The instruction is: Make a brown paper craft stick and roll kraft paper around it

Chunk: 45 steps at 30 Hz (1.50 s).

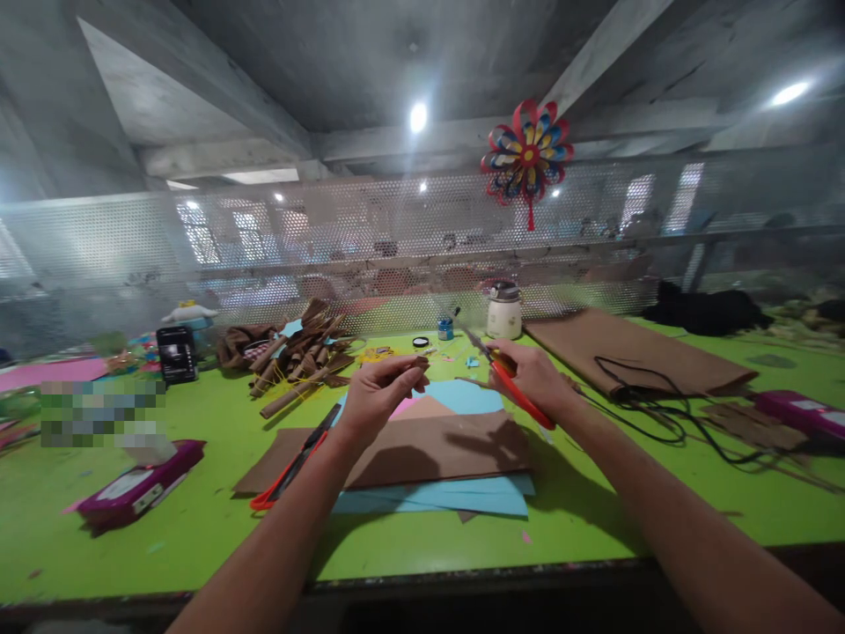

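My left hand [379,396] is closed in a pinch on a small brown piece of paper [421,361] at its fingertips. In my right hand [532,379] are orange-handled scissors [528,398], with the blades pointing up and away to the left; the two hands are apart. Below them lies a stack of brown paper [449,449] on light blue sheets [455,497], with a pink corner showing at the back. Beside my left forearm, an orange-and-black cutting tool [297,462] rests on the brown paper's left end.
Brown paper rolls [300,361] with yellow string lie at the back left, near a phone [177,354]. A blue jar [445,328] and a white flask [504,310] stand at the back. On the right are a folded brown sheet [647,352], black cord [666,414] and a purple box [805,416].
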Each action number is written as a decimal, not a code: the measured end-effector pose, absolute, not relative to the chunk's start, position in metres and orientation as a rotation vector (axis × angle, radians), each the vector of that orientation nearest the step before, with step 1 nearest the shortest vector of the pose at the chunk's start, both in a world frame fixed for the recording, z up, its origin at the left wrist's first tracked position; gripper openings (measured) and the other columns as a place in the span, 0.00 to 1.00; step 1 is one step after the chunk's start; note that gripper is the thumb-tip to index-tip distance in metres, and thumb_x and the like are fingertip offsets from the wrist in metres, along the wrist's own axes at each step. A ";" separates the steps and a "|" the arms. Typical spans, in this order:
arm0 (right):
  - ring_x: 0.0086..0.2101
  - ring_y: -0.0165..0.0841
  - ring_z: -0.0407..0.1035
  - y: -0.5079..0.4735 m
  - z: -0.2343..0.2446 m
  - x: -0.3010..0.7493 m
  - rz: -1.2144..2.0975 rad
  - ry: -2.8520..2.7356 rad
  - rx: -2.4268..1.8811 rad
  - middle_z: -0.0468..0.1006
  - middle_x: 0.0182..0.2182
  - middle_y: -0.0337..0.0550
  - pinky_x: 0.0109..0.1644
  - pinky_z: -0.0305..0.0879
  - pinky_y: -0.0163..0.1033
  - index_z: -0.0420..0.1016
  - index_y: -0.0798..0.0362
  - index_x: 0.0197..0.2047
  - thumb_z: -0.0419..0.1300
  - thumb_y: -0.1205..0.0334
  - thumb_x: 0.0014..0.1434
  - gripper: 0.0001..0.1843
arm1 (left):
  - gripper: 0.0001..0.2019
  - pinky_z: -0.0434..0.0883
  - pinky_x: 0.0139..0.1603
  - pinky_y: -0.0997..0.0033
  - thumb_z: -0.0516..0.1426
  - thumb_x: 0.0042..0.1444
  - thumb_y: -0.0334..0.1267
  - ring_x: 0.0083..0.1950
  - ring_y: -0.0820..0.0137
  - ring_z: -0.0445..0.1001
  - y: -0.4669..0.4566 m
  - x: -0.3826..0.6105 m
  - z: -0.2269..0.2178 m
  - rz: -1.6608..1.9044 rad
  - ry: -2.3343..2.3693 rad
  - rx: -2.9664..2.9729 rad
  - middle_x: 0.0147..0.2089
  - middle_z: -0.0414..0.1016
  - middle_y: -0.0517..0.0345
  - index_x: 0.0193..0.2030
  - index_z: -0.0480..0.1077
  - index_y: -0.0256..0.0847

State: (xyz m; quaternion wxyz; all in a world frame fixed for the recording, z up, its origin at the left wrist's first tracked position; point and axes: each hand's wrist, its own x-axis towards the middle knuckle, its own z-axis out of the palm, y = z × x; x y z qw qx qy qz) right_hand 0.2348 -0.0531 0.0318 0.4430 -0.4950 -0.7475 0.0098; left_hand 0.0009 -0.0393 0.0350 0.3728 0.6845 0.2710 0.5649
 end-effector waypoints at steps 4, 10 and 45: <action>0.32 0.34 0.68 -0.049 0.029 0.234 0.112 -1.875 -1.205 0.76 0.36 0.44 0.38 0.63 0.37 0.69 0.56 0.46 0.55 0.68 0.43 0.24 | 0.15 0.68 0.22 0.74 0.65 0.43 0.40 0.25 0.72 0.71 -0.037 0.003 0.034 1.517 0.751 1.750 0.27 0.77 0.55 0.39 0.76 0.36; 0.30 0.32 0.66 -0.055 0.023 0.217 0.242 -1.893 -1.162 0.74 0.31 0.41 0.36 0.63 0.37 0.68 0.55 0.45 0.58 0.61 0.48 0.19 | 0.13 0.74 0.35 0.70 0.62 0.48 0.42 0.30 0.70 0.76 -0.033 0.003 0.031 1.578 0.835 1.734 0.29 0.78 0.56 0.38 0.75 0.35; 0.28 0.32 0.65 -0.060 0.009 0.192 0.435 -1.878 -1.288 0.74 0.28 0.39 0.33 0.61 0.36 0.71 0.52 0.41 0.61 0.50 0.49 0.18 | 0.18 0.60 0.24 0.76 0.51 0.56 0.51 0.27 0.74 0.63 -0.026 0.003 0.026 1.512 0.963 1.791 0.27 0.66 0.58 0.39 0.70 0.37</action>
